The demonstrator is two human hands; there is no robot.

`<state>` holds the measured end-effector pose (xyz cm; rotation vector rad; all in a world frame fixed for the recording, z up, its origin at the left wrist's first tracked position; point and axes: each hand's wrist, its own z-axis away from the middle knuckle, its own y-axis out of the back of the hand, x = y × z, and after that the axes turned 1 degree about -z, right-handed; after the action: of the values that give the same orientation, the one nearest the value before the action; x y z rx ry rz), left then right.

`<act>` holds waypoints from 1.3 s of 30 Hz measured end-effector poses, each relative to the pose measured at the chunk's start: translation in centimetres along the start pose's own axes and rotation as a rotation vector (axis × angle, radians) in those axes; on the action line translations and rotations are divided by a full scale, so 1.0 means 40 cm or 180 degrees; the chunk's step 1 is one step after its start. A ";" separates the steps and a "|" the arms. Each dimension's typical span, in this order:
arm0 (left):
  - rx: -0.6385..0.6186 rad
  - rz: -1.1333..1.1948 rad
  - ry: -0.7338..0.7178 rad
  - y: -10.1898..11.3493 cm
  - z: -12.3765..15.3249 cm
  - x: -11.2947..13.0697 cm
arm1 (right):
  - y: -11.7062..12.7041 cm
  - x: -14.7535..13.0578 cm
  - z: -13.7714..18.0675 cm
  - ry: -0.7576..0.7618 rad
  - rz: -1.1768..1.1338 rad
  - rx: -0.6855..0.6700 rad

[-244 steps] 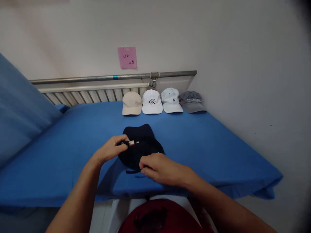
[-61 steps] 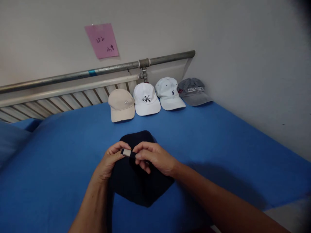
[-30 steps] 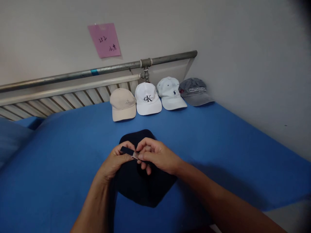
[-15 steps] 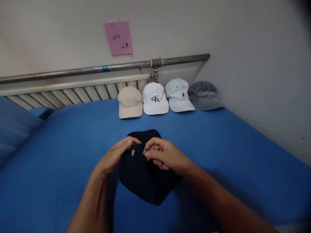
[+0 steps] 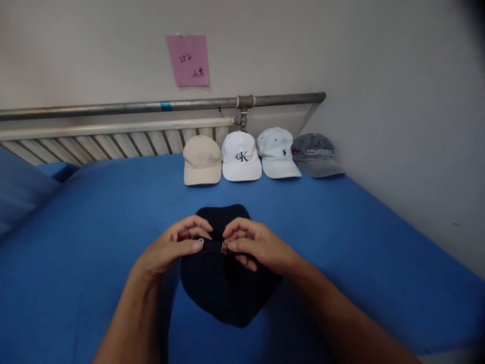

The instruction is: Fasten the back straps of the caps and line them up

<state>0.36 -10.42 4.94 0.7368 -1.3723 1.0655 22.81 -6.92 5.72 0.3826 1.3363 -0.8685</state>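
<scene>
A dark navy cap [image 5: 215,288] lies on the blue surface in front of me, its back strap [image 5: 212,246] towards me and its brim partly showing beyond my hands. My left hand [image 5: 176,245] pinches the strap at its left part, thumb beside a small round metal piece [image 5: 201,241]. On the other side of the back opening, my right hand [image 5: 253,243] is closed with thumb and fingers on the strap at its metal buckle [image 5: 224,247]. The fingers partly cover the buckle.
Along the back stand a beige cap [image 5: 202,159], a white cap [image 5: 241,156], a pale blue cap [image 5: 278,153] and a grey cap [image 5: 317,155]. Behind them are a radiator [image 5: 140,144] and a metal pipe [image 5: 113,109]. A pink note [image 5: 188,60] is stuck on the wall.
My left thumb has come down onto the strap, which now shows stretched between both hands. The metal piece has shifted left and slightly down. The view has tilted slightly.
</scene>
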 end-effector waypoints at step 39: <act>0.0570 0.0104 0.0695 -0.050 -0.029 -0.014 | -0.021 0.012 -0.005 0.0311 -0.0163 0.0153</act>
<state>2.71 -10.22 4.58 0.7066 -1.1162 1.2679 22.07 -7.46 5.42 0.4346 1.4223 -0.9358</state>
